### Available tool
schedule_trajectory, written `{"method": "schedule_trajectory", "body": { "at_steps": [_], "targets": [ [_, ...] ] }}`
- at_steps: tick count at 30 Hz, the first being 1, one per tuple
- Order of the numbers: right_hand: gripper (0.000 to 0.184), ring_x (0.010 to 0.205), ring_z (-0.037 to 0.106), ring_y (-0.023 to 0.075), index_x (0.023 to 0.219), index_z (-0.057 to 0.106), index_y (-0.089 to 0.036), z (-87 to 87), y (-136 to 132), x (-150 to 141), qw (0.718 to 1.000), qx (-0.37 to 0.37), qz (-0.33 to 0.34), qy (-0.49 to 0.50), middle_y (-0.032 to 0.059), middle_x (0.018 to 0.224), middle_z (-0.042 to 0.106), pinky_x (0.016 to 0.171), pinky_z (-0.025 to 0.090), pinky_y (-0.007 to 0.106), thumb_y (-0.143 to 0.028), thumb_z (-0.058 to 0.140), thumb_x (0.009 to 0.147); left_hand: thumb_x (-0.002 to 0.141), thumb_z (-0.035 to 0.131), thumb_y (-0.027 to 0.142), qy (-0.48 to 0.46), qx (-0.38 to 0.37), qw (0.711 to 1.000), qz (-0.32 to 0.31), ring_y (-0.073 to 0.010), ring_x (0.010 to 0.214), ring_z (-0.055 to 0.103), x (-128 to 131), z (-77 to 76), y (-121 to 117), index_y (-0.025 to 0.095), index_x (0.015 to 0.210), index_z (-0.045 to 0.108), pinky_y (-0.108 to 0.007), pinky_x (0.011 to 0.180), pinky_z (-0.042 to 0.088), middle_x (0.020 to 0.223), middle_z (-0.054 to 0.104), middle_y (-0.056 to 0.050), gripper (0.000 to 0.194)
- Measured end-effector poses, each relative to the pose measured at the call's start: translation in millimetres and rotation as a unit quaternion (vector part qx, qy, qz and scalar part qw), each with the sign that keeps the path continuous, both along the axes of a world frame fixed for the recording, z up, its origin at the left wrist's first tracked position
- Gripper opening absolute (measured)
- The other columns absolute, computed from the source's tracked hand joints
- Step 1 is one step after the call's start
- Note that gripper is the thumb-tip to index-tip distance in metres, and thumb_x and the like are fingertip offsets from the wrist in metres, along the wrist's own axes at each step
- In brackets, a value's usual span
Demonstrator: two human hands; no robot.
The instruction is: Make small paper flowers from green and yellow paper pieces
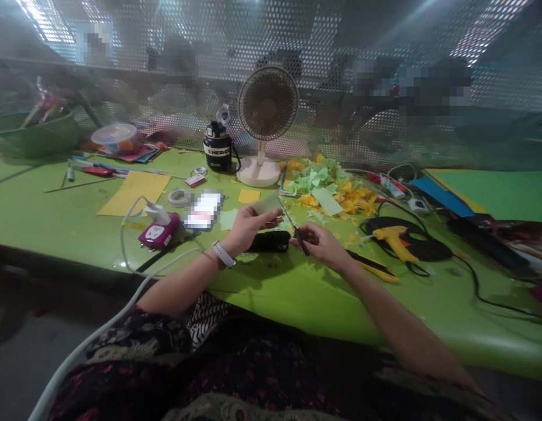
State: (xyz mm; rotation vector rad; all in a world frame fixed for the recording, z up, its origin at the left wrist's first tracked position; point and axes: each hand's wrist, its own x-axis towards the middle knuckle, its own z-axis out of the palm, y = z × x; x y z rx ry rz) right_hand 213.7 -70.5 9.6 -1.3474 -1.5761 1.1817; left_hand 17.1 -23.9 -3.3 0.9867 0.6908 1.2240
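In the head view, the left hand (249, 227) has its grip closed on a pale green paper piece (267, 204), thumb across it, held up over the middle of the green surface (297, 299); the right hand (324, 244) has its grip clamped round the dark handles of a pair of scissors (301, 242), whose blades point up and leftward at the paper's right edge; whether they bite into it I cannot tell; below and between the hands lies a black case (273, 241), and a pale watch (224, 255) sits on the left wrist; just beyond the hands spreads a heap of folded green and yellow paper pieces (354, 196), with a flat green strip (327, 201) on its near side; a small yellow square (249, 196) lies near the foot of a white fan (269, 108), and a black bottle (218, 152) stands just left of the fan; to the left of the hands are a phone (204, 210), a roll of tape (179, 197), a purple power adapter (159, 231) and a large yellow sheet (134, 192); to the right, a yellow-handled cutter (376, 269) lies near the right forearm, and a yellow glue gun (396, 241) rests farther right, partly over a black round mat (432, 245).
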Motion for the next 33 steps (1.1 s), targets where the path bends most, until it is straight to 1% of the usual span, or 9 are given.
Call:
{"method": "schedule_trajectory", "body": {
  "at_steps": [6,12,17,22,29,33],
  "targets": [
    [0.053,0.061,0.053,0.0121,0.079,0.059,-0.020,1.6,-0.4,1.7,1.000,-0.013,-0.001,-0.004,-0.0023,0.070,0.060,0.055,0.043,0.027,-0.053,0.089,0.052,0.058,0.091,0.035,0.000,-0.003,1.000,-0.011,-0.0139,0.070,0.070,-1.3,1.0,-0.2,0.011,0.088,0.073,-0.031,0.076,0.057,0.085,0.076,-0.008,0.043],
    [0.051,0.060,0.054,0.0125,0.080,0.060,-0.020,0.1,-1.4,2.3,1.000,-0.009,0.001,-0.008,-0.0023,0.070,0.061,0.053,0.044,0.026,-0.054,0.088,0.054,0.060,0.091,0.036,0.013,-0.001,1.000,-0.019,-0.0134,0.069,0.070,-2.1,0.4,0.3,0.010,0.090,0.072,-0.031,0.076,0.058,0.086,0.076,-0.008,0.044],
    [0.050,0.058,0.053,0.0119,0.077,0.059,-0.021,-2.8,-0.6,3.1,1.000,0.001,0.004,-0.011,-0.0019,0.070,0.062,0.051,0.042,0.025,-0.056,0.086,0.055,0.060,0.091,0.035,0.006,-0.005,1.000,-0.025,-0.0127,0.071,0.070,-2.7,-0.4,1.7,0.011,0.089,0.073,-0.030,0.078,0.058,0.087,0.075,-0.008,0.042],
    [0.051,0.056,0.052,0.0117,0.076,0.060,-0.021,-1.5,-0.4,3.3,1.000,-0.014,-0.006,-0.016,-0.0020,0.068,0.061,0.050,0.039,0.026,-0.057,0.087,0.053,0.059,0.091,0.031,-0.004,-0.026,0.999,-0.031,-0.0114,0.069,0.068,-2.7,2.2,1.4,0.011,0.087,0.073,-0.030,0.079,0.057,0.086,0.075,-0.008,0.039],
    [0.052,0.057,0.056,0.0138,0.075,0.060,-0.021,3.0,-2.4,2.0,1.000,-0.002,0.010,-0.006,-0.0005,0.067,0.062,0.051,0.042,0.027,-0.060,0.086,0.054,0.056,0.092,0.029,-0.018,-0.045,0.998,-0.034,-0.0114,0.070,0.068,-2.1,2.3,2.4,0.009,0.083,0.074,-0.028,0.078,0.057,0.084,0.074,-0.007,0.038],
    [0.051,0.058,0.058,0.0146,0.076,0.061,-0.021,3.5,-3.2,2.1,1.000,0.002,0.010,-0.011,-0.0002,0.067,0.063,0.053,0.045,0.028,-0.061,0.085,0.056,0.057,0.092,0.029,-0.024,-0.046,0.998,-0.038,-0.0128,0.073,0.069,-2.5,1.7,3.3,0.008,0.082,0.073,-0.031,0.082,0.057,0.084,0.074,-0.008,0.038]
  ]
}}
